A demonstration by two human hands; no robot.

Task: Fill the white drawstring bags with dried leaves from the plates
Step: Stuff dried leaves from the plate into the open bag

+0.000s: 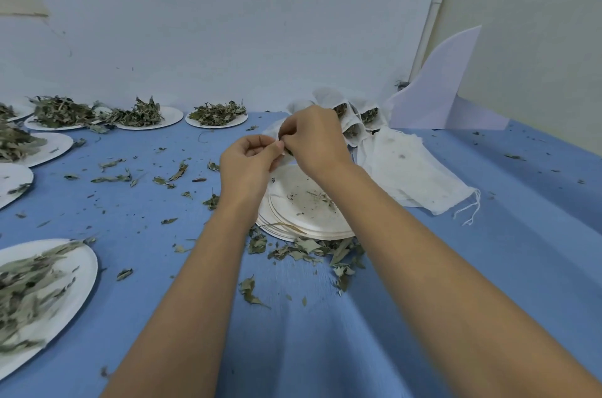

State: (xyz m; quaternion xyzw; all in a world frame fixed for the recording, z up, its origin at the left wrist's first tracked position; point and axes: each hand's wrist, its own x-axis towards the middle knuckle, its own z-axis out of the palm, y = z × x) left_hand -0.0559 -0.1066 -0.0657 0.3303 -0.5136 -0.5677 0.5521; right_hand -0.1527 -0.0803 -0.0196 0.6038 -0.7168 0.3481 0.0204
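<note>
My left hand (247, 166) and my right hand (314, 137) meet above a stack of emptied white plates (306, 218). Between them they pinch a white drawstring bag (276, 132), mostly hidden behind the fingers, with a bit of green leaf showing at its mouth. Behind my right hand lean several filled bags (355, 119) with leaves showing at their open tops. A pile of flat empty bags (407, 169) lies right of the stack, strings trailing. A plate heaped with dried leaves (39, 287) sits at the near left.
More leaf-laden plates (216, 115) line the back and left of the blue tablecloth (325, 332). Loose leaves (312, 251) lie scattered in front of the plate stack and across the cloth. A white card (439, 91) leans on the wall at the back right.
</note>
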